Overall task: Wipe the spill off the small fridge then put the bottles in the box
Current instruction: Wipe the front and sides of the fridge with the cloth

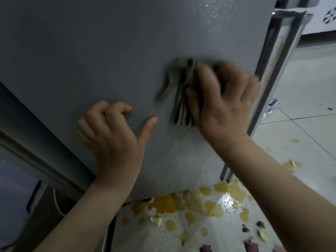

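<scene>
Two hands are working on the gray fridge (91,51): the right hand (223,106) is squeezing a folded cloth (180,99) against its right side, the left hand (112,135) is leaning there with fingers curled on nothing, and pressing the cloth flat while wiping slowly toward the near yellow spill (190,202) is probably working best.

A grey fridge (91,51) shows a finely pebbled, mostly matt painted side panel, faintly shiny near its top, with a soft, folded grey cloth (180,99) pressed against it. A brushed metal strip (269,73) edges the panel. The pale tiled floor (309,124) gleams smooth, wet with a glossy amber spill (214,200).
</scene>
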Available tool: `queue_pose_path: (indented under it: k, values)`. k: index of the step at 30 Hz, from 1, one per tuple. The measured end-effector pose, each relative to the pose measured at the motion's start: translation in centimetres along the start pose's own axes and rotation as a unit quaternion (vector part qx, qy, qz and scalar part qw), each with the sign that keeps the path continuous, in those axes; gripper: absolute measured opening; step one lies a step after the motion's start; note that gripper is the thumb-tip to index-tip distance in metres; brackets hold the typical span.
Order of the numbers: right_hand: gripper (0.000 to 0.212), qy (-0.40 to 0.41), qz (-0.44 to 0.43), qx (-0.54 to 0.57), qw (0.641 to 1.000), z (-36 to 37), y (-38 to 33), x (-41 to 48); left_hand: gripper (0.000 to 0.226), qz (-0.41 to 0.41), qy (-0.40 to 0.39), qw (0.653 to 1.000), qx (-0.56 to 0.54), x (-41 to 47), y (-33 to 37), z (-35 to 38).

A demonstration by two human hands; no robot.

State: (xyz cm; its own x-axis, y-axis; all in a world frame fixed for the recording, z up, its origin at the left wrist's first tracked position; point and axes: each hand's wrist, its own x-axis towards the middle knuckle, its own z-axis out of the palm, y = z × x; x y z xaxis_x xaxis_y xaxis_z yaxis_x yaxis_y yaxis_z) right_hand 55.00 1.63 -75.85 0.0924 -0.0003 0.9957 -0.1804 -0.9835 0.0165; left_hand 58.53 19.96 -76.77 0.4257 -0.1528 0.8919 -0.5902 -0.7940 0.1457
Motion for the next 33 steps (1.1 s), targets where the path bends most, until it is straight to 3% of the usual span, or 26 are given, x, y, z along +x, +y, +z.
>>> queue_pose_path:
  k: [4, 7, 12, 15, 21, 26, 33]
  values:
    - [0.048, -0.076, -0.156, 0.002, 0.985, -0.5, 0.6, -6.8, 0.043, 0.03, -0.007, 1.0, 0.003, -0.6, 0.3, 0.1]
    - [0.046, -0.101, -0.19, 0.011, 0.977, -0.7, 1.2, -8.1, 0.04, 0.036, -0.013, 0.999, -0.005, -1.2, 0.6, 0.2]
    - [0.047, -0.054, -0.106, -0.008, 0.993, -0.7, 1.3, -4.7, 0.039, 0.021, -0.026, 0.999, -0.01, -1.3, 0.7, 0.2]
    - [0.027, -0.004, -0.009, 0.0, 1.0, -0.4, 1.4, -0.9, 0.039, 0.023, -0.032, 0.999, -0.013, -1.4, 0.6, 0.3]
    - [0.023, 0.024, 0.008, 0.0, 1.0, 0.1, 1.0, -0.3, 0.039, 0.009, -0.033, 0.999, -0.018, -1.6, 0.6, 0.6]
    - [0.044, -0.047, -0.113, 0.011, 0.992, -0.2, 1.4, -6.1, 0.038, 0.023, -0.036, 0.999, -0.016, -2.6, 0.3, 0.8]
    - [0.025, -0.134, -0.301, 0.048, 0.943, -0.8, 3.2, -12.5, 0.038, 0.017, -0.037, 0.999, -0.031, -3.2, 0.5, 0.9]
